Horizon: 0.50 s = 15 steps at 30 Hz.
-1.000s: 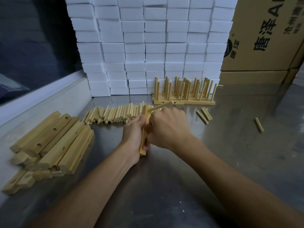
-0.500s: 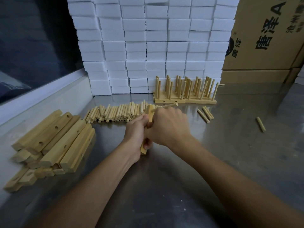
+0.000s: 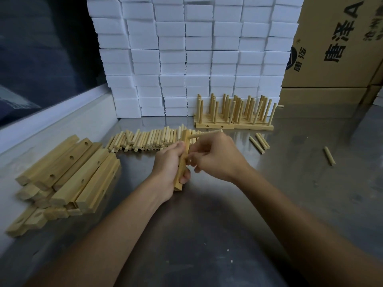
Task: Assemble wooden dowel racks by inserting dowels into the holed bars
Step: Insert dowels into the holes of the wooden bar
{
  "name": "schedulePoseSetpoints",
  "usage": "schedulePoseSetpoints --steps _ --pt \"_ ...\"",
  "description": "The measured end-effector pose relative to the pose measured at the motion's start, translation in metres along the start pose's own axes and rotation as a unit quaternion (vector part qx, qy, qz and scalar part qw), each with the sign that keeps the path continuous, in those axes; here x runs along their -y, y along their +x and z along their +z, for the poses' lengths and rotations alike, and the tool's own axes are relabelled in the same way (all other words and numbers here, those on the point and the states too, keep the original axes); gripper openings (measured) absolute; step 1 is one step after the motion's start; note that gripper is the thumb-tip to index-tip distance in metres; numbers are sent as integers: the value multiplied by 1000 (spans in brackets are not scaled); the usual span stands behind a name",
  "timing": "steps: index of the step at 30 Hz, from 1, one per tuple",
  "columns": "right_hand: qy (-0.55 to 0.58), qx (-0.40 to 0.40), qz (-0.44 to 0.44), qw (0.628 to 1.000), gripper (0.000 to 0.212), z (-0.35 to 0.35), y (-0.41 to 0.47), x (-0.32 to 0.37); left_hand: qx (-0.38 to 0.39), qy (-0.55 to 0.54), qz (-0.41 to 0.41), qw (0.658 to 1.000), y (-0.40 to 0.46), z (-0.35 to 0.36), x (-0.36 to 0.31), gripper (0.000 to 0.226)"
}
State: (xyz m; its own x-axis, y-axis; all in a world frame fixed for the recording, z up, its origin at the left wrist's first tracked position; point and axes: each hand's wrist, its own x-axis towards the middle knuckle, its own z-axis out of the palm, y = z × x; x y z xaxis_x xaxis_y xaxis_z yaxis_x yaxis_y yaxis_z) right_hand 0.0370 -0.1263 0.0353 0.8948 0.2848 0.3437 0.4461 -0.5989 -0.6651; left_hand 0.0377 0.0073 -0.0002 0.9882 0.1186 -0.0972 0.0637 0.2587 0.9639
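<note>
My left hand (image 3: 169, 162) grips a holed wooden bar (image 3: 182, 177), held nearly upright above the steel table (image 3: 207, 224). One dowel (image 3: 207, 133) sticks out sideways to the right from the bar's top hole. My right hand (image 3: 217, 160) is just right of the bar with its fingers curled. Its fingertips pinch at the bar's middle, and the dowel they hold is mostly hidden. Loose dowels (image 3: 149, 139) lie in a row behind my hands. A pile of holed bars (image 3: 68, 172) lies at the left.
Finished racks (image 3: 234, 114) with upright dowels stand at the back, in front of stacked white blocks (image 3: 196, 59). A cardboard box (image 3: 335, 42) stands at the back right. Stray dowels (image 3: 259, 142) and a single one (image 3: 329, 156) lie on the right.
My right hand has let go of the top dowel and dropped to the bar's middle. The dowel stays in the top hole. My left hand still holds the bar.
</note>
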Motion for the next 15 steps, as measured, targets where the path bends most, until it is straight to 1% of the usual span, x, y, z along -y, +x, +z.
schedulePoseSetpoints --steps 2,4,6,7,11,13,15 --pt "91 -4 -6 996 9 -4 -2 -6 -6 -15 -10 1000 1 -2 -2 33" --pt "109 -45 -27 993 3 -4 -1 -11 -16 -33 -23 999 1 -3 -4 35" --pt "61 -86 -56 993 12 -1 0 -14 -25 -41 -29 998 1 -4 -5 35" --pt "43 -92 -68 992 17 0 0 -15 -29 -40 -29 998 1 -3 -5 34" --pt "24 -89 -97 991 24 -1 1 -15 -29 -30 -21 999 0 -2 -4 32" --pt "7 -115 -97 989 32 1 2 -15 -22 -19 -15 999 0 0 -3 31" --pt "0 -122 -79 989 36 5 3 -14 -23 -13 -12 1000 -1 2 -2 31"
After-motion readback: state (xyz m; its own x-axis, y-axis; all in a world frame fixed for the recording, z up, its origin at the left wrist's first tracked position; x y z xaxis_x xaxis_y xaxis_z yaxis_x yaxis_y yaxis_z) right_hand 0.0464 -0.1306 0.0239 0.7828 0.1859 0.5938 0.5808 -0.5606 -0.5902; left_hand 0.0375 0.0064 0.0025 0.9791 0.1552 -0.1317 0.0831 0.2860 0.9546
